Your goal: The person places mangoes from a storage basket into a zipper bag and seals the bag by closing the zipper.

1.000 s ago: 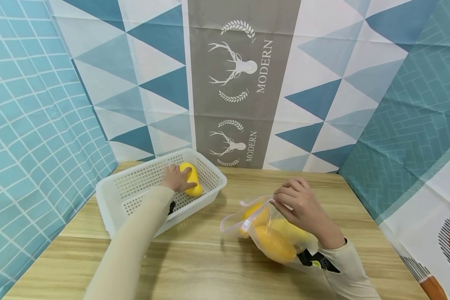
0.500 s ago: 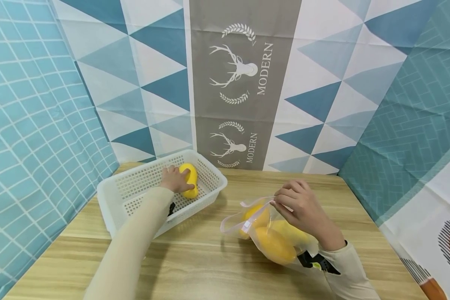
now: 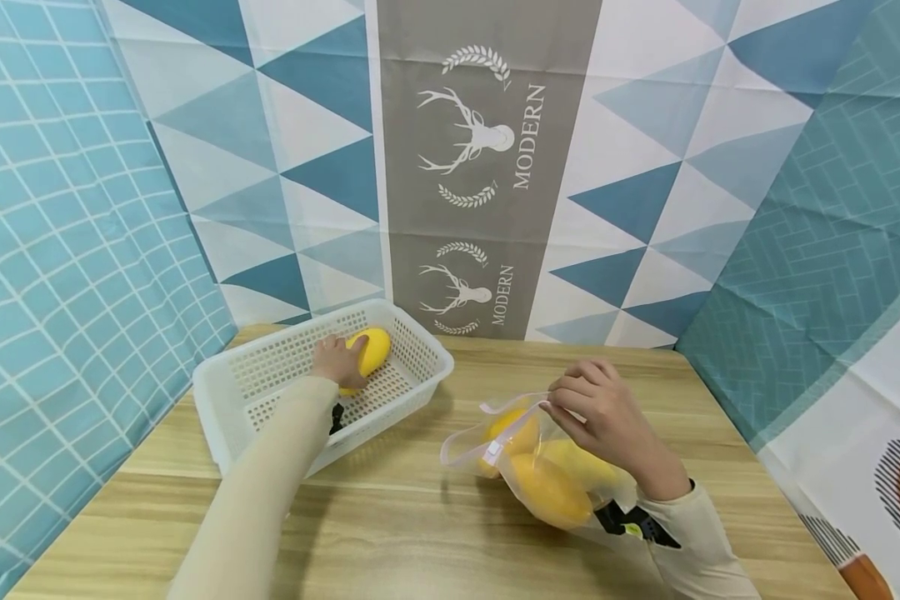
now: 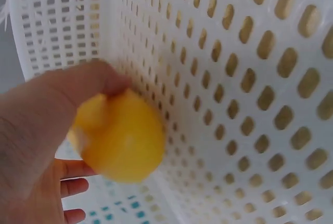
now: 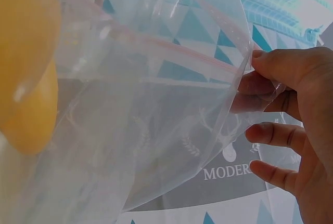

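In the head view, my left hand (image 3: 337,360) is inside the white basket and grips a smooth yellow mango (image 3: 375,350). The left wrist view shows the thumb (image 4: 88,81) over the mango (image 4: 130,141), with some fingertips showing below it. On the right, my right hand (image 3: 596,412) pinches the rim of a clear zip bag (image 3: 468,446) between thumb and fingers. Several yellow-orange fruits (image 3: 551,492) lie in the bag, which rests on the table. The right wrist view shows the pinched bag edge (image 5: 229,91), with the other fingers apart from it.
The white perforated basket (image 3: 213,392) stands at the back left of the wooden table (image 3: 390,533). Patterned cloths (image 3: 322,150) hang behind and at both sides. Black wrist straps (image 3: 633,525) are on the forearms.
The mango in the basket has turned and shifted slightly left, and my left hand has closed round it and drawn back a little. The right hand and the bag have stayed put.
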A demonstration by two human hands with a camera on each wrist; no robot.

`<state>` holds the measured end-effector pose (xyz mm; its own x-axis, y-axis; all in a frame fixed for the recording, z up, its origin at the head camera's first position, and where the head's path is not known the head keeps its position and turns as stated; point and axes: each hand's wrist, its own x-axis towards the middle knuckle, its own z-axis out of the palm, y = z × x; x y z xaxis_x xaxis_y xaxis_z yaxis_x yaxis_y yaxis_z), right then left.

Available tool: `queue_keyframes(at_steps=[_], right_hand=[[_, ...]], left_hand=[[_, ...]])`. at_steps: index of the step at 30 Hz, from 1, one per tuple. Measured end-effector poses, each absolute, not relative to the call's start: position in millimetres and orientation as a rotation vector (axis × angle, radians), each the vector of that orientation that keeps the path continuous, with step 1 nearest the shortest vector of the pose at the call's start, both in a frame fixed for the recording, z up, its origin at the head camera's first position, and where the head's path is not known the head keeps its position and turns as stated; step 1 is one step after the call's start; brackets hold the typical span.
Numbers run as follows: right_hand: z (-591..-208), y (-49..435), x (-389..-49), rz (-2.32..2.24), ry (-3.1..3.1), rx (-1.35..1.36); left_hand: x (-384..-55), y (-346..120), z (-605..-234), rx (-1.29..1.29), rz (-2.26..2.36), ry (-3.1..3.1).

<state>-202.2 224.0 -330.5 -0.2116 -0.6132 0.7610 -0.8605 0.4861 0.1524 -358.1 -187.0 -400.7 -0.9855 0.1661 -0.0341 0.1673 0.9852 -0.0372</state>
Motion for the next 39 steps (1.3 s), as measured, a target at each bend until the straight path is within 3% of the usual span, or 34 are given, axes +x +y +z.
queue_keyframes(at_steps=[20,39], right_hand=[[-330.1,222.9,-204.2,0.391,-1.935,1.229],[-330.6,224.5,-203.7,0.391,-1.934,1.224]], left_hand=[[-355.5,-199.8,-401.4,0.220,-0.035,3.111],[-352.5,-203.8,-390.8,0.208,0.269,3.102]])
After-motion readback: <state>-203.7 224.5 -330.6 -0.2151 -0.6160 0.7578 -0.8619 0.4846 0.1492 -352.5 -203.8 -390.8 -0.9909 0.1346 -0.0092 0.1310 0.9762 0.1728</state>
